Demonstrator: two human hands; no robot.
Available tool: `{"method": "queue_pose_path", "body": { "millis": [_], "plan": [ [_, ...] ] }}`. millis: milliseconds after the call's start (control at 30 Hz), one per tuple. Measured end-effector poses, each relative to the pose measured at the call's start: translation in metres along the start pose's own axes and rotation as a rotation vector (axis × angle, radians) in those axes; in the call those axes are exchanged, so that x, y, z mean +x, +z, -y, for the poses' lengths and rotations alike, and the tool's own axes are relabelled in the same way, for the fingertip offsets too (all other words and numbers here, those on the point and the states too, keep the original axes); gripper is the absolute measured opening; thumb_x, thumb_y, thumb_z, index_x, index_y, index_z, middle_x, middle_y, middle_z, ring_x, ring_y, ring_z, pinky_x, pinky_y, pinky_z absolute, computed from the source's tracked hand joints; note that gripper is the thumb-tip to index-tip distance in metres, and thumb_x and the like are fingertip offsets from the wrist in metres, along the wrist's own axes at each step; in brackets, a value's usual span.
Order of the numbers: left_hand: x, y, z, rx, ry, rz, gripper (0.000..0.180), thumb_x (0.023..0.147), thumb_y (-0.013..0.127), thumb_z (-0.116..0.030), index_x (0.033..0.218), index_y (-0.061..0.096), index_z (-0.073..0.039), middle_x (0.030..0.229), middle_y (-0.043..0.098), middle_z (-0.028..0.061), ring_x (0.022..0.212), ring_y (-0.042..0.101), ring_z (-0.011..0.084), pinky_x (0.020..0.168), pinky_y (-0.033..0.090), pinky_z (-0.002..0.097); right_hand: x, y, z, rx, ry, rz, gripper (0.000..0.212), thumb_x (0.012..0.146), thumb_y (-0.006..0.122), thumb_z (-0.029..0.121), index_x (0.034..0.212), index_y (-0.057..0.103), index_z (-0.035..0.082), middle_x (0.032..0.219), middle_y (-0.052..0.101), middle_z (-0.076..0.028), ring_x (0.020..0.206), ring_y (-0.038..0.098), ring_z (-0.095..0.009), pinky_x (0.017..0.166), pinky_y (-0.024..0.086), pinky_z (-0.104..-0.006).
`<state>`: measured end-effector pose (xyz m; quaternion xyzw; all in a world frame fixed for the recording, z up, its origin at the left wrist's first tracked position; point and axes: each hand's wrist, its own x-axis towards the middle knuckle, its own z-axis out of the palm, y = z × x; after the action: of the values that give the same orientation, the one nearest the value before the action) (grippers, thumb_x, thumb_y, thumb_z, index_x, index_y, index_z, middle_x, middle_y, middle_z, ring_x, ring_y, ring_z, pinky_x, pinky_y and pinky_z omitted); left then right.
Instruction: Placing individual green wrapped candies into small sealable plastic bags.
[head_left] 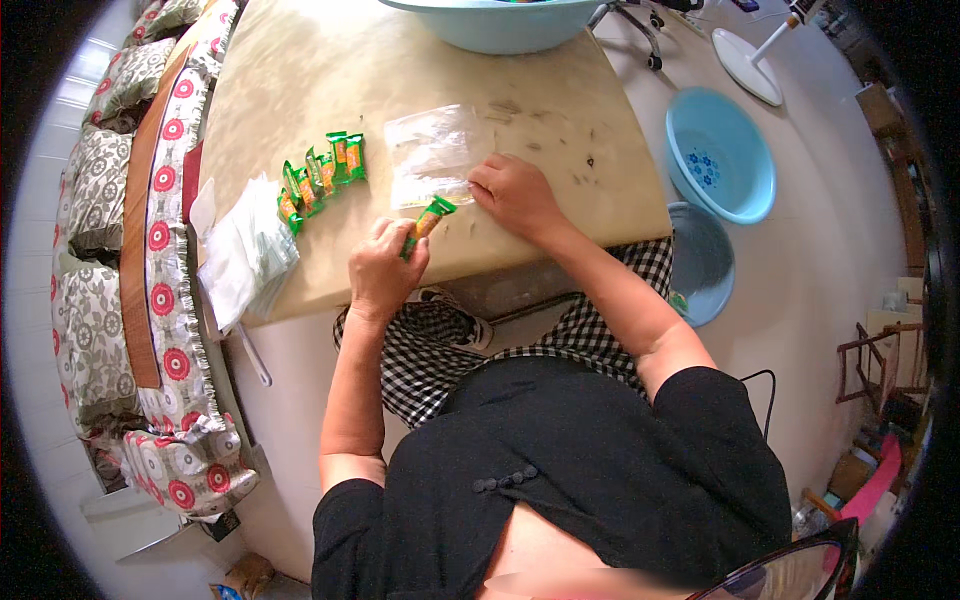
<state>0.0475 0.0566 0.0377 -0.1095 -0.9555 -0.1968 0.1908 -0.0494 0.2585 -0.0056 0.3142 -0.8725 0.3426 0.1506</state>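
Observation:
In my left hand [381, 268], closed near the table's front edge, is a small green-and-orange snack packet [430, 222], its far end sticking out past the fingers. A clear plastic bag [430, 150] lies flat on the table just beyond. My right hand [512, 195] is closed at the bag's near right corner, its fingertips pinching the edge. To the left of the bag, several matching snack packets [320, 175] lie in a loose row. Farther left, a stack of clear plastic bags [245, 250] rests at the table's edge.
The pale table [540, 130] carries a light blue basin [500, 30] at its far side. Two more basins, a light blue one [750, 185] and a greyer blue one [705, 265], are on the floor at right. A patterned sofa [165, 250] lines the left; a fan base [745, 65] stands far right.

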Motion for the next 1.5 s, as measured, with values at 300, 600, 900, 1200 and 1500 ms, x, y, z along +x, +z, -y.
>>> {"method": "queue_pose_path", "body": {
  "millis": [300,600,900,1200,1500],
  "plan": [
    [0.010,0.039,-0.001,0.081,-0.229,-0.061,0.024,0.077,0.065,-0.024,0.094,0.058,-0.009,0.078,0.063,0.0143,0.068,0.063,0.0335,0.059,0.050,0.0434,-0.002,0.002,0.000,-0.040,-0.066,-0.008,0.007,0.076,0.063,0.016,0.078,0.061,0.009,0.077,0.057,-0.007,0.076,0.058,-0.027,0.064,0.048,-0.0397],
    [0.035,0.048,0.001,0.126,-0.248,-0.236,0.029,0.077,0.065,-0.028,0.097,0.056,-0.009,0.088,0.061,0.0140,0.066,0.062,0.0357,0.058,0.050,0.0455,-0.001,-0.002,0.003,-0.026,-0.092,0.062,0.007,0.075,0.064,0.013,0.077,0.060,0.009,0.079,0.057,-0.006,0.078,0.058,-0.026,0.066,0.048,-0.0387],
    [0.041,0.034,0.015,0.306,-0.217,-0.014,0.035,0.072,0.069,-0.030,0.100,0.059,-0.013,0.099,0.058,0.0080,0.105,0.052,0.0270,0.083,0.042,0.0425,0.003,-0.003,0.003,-0.002,-0.166,-0.030,0.007,0.072,0.066,0.010,0.075,0.060,0.008,0.084,0.060,-0.003,0.086,0.057,-0.023,0.074,0.049,-0.0354],
    [0.030,0.024,0.036,-0.006,0.076,0.120,0.046,0.069,0.069,-0.013,0.114,0.060,-0.015,0.105,0.059,0.0099,0.097,0.058,0.0275,0.081,0.047,0.0395,0.004,-0.006,0.003,-0.044,-0.119,0.024,0.006,0.074,0.065,0.011,0.076,0.061,0.008,0.087,0.062,-0.003,0.087,0.057,-0.024,0.076,0.048,-0.0361],
    [0.041,0.035,0.032,0.208,0.062,0.000,0.037,0.070,0.071,-0.022,0.106,0.062,-0.016,0.087,0.060,0.0040,0.081,0.059,0.0224,0.068,0.045,0.0371,0.004,-0.002,0.004,-0.042,-0.124,0.032,0.006,0.074,0.065,0.011,0.077,0.061,0.007,0.087,0.062,-0.004,0.087,0.057,-0.024,0.075,0.048,-0.0362]
  ]
}}
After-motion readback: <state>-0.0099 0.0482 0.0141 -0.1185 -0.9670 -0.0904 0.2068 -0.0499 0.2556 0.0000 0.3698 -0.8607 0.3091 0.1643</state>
